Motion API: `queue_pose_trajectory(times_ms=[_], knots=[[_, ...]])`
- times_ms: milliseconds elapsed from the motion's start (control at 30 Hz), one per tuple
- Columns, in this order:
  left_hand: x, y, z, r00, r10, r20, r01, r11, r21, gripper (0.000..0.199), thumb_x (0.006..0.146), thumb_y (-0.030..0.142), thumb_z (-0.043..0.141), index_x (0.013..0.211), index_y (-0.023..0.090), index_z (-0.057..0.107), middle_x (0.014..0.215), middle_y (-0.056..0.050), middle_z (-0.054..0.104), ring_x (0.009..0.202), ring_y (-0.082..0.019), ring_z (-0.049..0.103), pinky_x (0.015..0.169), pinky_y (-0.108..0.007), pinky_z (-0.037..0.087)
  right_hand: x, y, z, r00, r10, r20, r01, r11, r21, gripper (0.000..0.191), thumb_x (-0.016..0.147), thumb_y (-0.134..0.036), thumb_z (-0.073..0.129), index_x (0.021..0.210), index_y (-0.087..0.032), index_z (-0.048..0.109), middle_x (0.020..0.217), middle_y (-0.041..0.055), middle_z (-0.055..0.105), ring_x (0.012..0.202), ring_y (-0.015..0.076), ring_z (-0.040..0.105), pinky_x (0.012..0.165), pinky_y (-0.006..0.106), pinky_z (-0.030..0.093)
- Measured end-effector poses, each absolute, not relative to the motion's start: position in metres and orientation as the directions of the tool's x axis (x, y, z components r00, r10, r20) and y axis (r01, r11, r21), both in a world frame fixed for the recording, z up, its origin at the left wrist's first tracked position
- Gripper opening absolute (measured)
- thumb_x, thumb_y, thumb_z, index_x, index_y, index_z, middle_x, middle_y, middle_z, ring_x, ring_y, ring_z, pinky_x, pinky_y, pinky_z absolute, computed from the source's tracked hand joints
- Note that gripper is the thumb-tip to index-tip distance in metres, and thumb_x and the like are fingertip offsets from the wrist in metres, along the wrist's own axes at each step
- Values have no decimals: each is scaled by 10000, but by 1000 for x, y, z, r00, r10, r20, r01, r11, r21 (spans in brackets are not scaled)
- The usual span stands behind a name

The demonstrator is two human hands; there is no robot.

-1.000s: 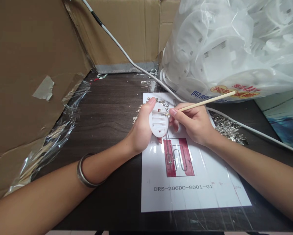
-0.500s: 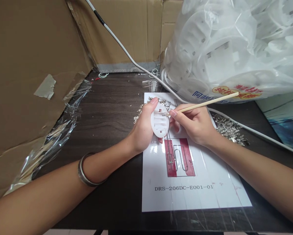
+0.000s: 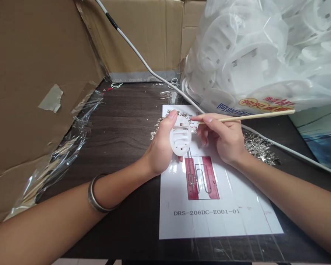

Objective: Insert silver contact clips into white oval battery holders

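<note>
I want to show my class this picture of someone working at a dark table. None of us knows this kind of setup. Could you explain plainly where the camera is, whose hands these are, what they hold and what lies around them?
There is no machine here: a person works with two bare hands, and the camera sits on their head, looking forward and down, so the arms come in from the bottom.

The left hand grips a white oval plastic part with slots in it. The right hand holds a thin wooden stick like a pencil, its tip at the part's upper edge.

Below the hands, taped to the dark table, is a printed sheet with a red diagram and the code DRS-206DC-E001-01. Small metal pieces lie heaped to the right, more behind the left hand. A clear bag of white plastic parts sits behind, a white cable runs across, and cardboard walls the table in.
</note>
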State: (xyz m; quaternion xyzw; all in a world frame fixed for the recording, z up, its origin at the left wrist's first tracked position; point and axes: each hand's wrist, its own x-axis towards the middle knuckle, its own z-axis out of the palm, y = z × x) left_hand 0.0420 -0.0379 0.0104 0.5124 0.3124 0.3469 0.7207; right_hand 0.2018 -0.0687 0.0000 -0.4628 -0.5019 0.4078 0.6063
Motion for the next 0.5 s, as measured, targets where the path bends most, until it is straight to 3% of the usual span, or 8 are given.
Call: queue_pose_trajectory(times_ms=[167,300,500], knots=[[40,-37,6,558,825,-90,-171,221,960,679,996,710,240,647,210,538,462,-35,496,383,-144,493,365,-279,361,201,-69,3,138,954,266,-30,272,-962,74,840,-273,779,871,-219,738,638,-40,620,434,96,532,414,269,418],[39,-37,3,536,840,-79,-148,186,971,678,1002,710,261,659,206,558,462,-25,497,395,-142,504,392,-282,385,200,-70,5,131,955,267,-28,273,-962,249,796,-317,861,789,-222,630,710,-19,712,431,96,567,418,269,469],[39,-38,2,518,852,-74,-134,166,977,685,998,724,268,646,210,551,455,-23,491,384,-143,484,397,-291,372,199,-71,6,139,951,276,34,273,-961,296,785,-395,891,739,-210,664,676,-7,708,429,84,516,404,255,448]])
